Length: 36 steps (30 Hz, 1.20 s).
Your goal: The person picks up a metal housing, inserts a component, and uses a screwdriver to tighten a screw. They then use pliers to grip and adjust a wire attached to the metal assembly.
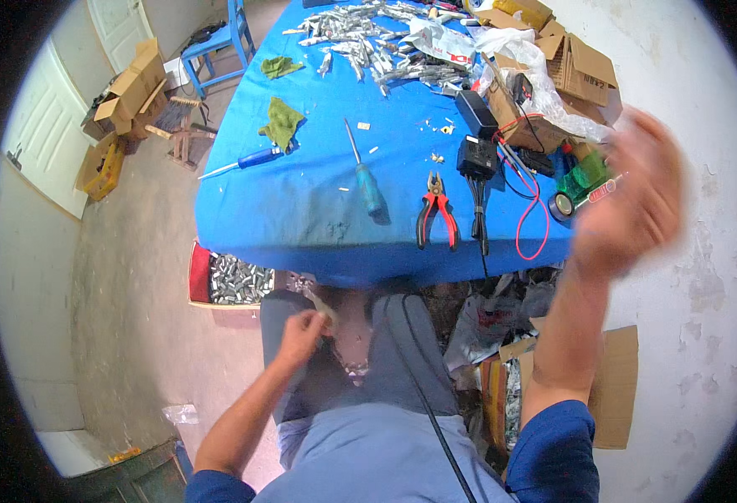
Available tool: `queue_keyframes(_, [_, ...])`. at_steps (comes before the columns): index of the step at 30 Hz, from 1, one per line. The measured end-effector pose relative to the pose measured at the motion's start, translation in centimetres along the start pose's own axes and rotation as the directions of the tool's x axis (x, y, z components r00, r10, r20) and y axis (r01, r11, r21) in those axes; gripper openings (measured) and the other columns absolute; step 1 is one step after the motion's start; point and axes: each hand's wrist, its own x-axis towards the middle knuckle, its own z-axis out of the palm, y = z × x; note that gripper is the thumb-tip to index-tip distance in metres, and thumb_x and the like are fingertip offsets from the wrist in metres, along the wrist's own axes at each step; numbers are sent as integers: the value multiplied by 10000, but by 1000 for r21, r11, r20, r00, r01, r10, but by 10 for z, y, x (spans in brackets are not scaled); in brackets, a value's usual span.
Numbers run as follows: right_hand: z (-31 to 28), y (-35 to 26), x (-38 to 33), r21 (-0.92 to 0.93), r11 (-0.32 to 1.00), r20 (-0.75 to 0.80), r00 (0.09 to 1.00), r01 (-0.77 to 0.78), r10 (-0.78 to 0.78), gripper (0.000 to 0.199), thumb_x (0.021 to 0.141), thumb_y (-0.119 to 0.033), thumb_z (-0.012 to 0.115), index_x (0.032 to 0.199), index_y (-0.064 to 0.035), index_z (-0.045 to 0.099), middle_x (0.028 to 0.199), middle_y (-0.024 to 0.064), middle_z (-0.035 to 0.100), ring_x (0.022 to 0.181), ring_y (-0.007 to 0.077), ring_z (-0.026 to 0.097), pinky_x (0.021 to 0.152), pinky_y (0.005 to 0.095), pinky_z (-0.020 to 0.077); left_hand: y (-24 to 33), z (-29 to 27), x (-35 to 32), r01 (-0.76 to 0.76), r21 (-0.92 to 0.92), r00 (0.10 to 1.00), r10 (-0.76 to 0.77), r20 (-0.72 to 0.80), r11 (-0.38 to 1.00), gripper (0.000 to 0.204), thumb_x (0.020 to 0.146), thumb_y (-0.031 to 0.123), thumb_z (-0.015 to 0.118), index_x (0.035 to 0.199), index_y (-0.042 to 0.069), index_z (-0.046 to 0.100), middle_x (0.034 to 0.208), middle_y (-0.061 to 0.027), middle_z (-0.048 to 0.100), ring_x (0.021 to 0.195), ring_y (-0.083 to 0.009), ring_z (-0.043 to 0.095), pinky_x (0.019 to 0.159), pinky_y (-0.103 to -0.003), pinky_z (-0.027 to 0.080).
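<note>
My left hand (pixel 303 337) is low in front of my lap, over my left knee. Its fingers are closed around a small pale, yellowish thing (pixel 327 318) whose kind I cannot make out. My right hand (pixel 636 197) is raised at the table's right edge, near the wall, and smeared by motion; whether it holds anything does not show. Beside it are a roll of tape (pixel 561 206), a green object (pixel 586 174) and a thin white-and-red tube (pixel 603 191). Red-handled pliers (pixel 437 211), a teal-handled screwdriver (pixel 367 180) and a blue-handled screwdriver (pixel 255 159) lie on the blue-covered table (pixel 318 214).
Silvery tubular pieces (pixel 368 46) are heaped at the table's far end. Black power adapters (pixel 475 158) with cables lie right of the pliers. Green rags (pixel 283 123) lie at left. A box of metal cylinders (pixel 238 281) stands below the table; cardboard boxes (pixel 582 71) line the right.
</note>
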Motion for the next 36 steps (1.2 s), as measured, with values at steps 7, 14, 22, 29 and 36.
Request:
queue_keyframes(7, [125, 153, -63, -282, 860, 416, 754, -425, 509, 213, 859, -233, 614, 882, -59, 736, 842, 162, 707, 807, 301, 699, 712, 389, 527, 157, -48, 54, -185, -120, 980, 173, -102, 975, 445, 996, 396, 539, 942, -30, 657, 886, -117, 693, 794, -181, 666, 722, -309, 520])
queue_keyframes(14, [223, 219, -108, -381, 807, 584, 560, -450, 588, 237, 824, -198, 603, 989, -97, 739, 999, 161, 716, 939, 341, 684, 848, 417, 533, 164, -79, 156, -383, 38, 891, 380, -249, 923, 432, 989, 397, 562, 887, -10, 664, 829, -91, 686, 718, -168, 651, 651, -290, 492])
queue_keyframes(22, [304, 272, -122, -469, 695, 428, 549, -545, 719, 334, 840, -232, 658, 1136, -80, 691, 1051, 190, 701, 986, 346, 672, 865, 437, 521, 164, -51, 180, -459, 716, 676, 730, -103, 526, 131, 862, 112, 638, 776, 28, 585, 705, -146, 554, 650, -337, 565, 587, -423, 430])
queue_keyframes(29, [343, 314, -119, -508, 587, 276, 526, -630, 805, 521, 743, -397, 783, 1136, -69, 688, 1028, 170, 712, 956, 342, 678, 826, 425, 524, 165, -53, 179, -485, 650, 706, 701, -104, 585, 88, 800, 34, 674, 811, 29, 586, 724, -133, 550, 641, -311, 549, 567, -413, 421])
queue_keyframes(36, [363, 340, -127, -558, 559, 211, 546, -614, 811, 258, 795, -324, 720, 899, -92, 760, 874, 126, 735, 829, 324, 703, 752, 437, 544, 158, -52, 181, -449, 680, 697, 703, -139, 580, 112, 792, 42, 694, 804, 28, 583, 721, -137, 548, 636, -318, 546, 563, -411, 423])
